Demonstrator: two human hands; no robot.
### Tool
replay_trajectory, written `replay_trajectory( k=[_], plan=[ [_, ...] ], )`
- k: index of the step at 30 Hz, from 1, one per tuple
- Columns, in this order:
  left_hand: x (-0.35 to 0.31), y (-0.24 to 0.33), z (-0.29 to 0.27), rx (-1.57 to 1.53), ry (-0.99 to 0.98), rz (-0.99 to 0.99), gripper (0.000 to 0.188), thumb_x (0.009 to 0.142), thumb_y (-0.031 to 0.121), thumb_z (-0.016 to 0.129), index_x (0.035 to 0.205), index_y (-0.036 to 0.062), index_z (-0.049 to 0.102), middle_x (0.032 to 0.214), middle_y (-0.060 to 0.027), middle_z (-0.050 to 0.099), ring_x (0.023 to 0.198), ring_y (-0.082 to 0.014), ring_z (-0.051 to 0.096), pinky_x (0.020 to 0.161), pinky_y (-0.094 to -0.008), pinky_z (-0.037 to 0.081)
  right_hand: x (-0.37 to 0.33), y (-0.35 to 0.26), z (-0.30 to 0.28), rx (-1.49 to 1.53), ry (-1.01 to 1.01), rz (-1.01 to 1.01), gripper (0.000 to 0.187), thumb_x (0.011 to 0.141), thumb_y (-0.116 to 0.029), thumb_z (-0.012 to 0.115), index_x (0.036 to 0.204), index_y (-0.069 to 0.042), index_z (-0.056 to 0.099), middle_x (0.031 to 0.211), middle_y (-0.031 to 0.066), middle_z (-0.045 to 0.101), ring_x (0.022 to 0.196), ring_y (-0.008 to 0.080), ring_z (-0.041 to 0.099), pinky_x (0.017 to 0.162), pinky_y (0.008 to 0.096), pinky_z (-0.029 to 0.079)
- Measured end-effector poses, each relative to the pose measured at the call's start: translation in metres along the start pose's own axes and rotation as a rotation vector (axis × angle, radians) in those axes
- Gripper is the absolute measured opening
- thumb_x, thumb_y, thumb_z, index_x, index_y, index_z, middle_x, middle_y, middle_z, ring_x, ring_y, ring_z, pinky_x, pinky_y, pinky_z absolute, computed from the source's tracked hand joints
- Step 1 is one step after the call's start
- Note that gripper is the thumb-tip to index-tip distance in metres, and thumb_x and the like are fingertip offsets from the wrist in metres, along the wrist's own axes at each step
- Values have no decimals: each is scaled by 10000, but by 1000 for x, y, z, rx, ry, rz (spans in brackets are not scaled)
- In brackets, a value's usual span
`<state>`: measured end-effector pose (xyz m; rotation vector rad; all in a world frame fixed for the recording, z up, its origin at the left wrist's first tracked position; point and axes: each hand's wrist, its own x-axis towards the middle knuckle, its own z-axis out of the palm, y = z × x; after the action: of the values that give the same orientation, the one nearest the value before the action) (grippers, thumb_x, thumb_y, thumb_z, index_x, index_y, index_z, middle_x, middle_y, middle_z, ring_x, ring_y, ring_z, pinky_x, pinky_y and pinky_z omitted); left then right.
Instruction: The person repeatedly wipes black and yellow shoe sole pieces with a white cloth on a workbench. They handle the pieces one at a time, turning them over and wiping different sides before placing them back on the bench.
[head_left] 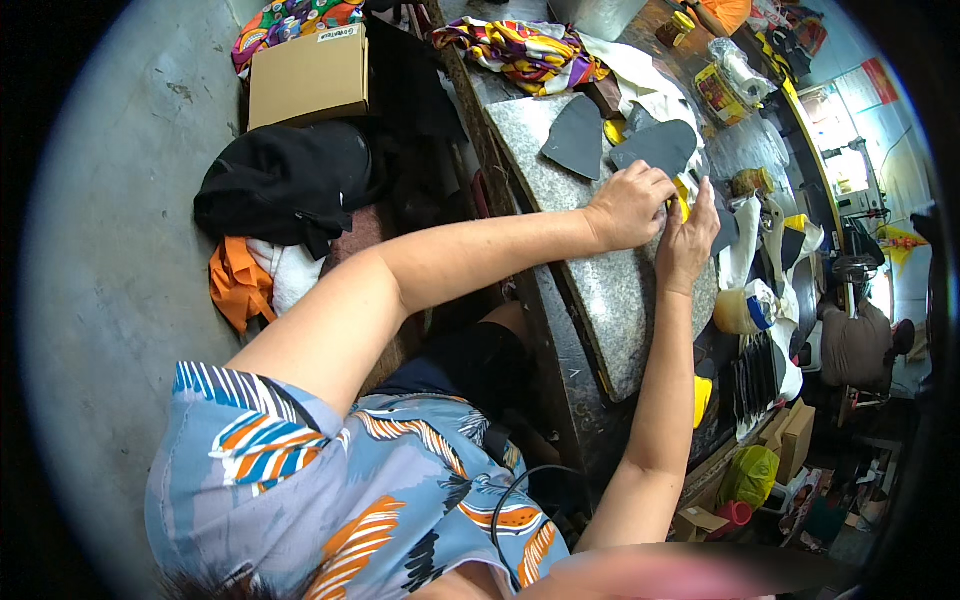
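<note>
Over a speckled grey slab (pixel 625 325) my two hands meet. My left hand (pixel 628 207) is closed, its fingers curled against a small yellow piece (pixel 682 197); what lies inside them is hidden. My right hand (pixel 690 238) faces it, thumb and raised fingers on either side of that yellow piece, whose kind I cannot make out. Just beyond the left hand lies a rounded dark grey flat piece (pixel 657 147). A second dark grey piece (pixel 574 138), pointed at one end, rests farther left on the slab. Another dark grey part (pixel 724 233) shows behind my right hand.
A colourful patterned cloth (pixel 525 52) is bunched at the table's far end. To the right stand a tub with yellowish contents (pixel 738 310) and white strips (pixel 738 250). Left of the table are a cardboard box (pixel 308 80) and black clothing (pixel 285 180). Another person (pixel 720 14) is partly visible.
</note>
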<state>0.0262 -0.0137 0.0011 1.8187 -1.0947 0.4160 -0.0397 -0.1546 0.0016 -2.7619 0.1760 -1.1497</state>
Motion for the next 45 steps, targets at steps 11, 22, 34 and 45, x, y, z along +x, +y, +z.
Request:
replay_trajectory(
  k=[11,22,34,45],
  plan=[
    [121,-99,-19,675,-435,-388,470,845,158,545,1306,81,599,1530,-182,355,1454,-423,223,1142,-653,137,1,4,4,-97,-40,-21,480,1015,-392,445,1373,-78,507,1323,139,559,1250,330,478,1072,425,364],
    [144,-40,-35,65,384,229,384,811,112,612,1190,92,674,1285,-96,632,1185,-274,596,1030,-408,433,0,13,6,49,-42,109,396,1029,-326,430,1248,-47,606,1190,166,645,1116,356,569,976,433,427],
    [6,-12,-55,-469,98,4,244,783,-33,681,1020,1,724,1060,-121,716,944,-185,699,822,-281,543,-4,18,1,-192,168,162,340,883,-336,618,1093,-70,636,1058,138,657,1017,341,592,926,459,409],
    [25,17,-71,-358,118,167,246,828,-60,622,1055,17,678,968,-96,690,900,-148,670,799,-262,526,14,-10,24,-82,-30,-234,352,866,-384,631,1157,-187,639,1214,75,631,1154,326,574,972,471,442]
  ],
)
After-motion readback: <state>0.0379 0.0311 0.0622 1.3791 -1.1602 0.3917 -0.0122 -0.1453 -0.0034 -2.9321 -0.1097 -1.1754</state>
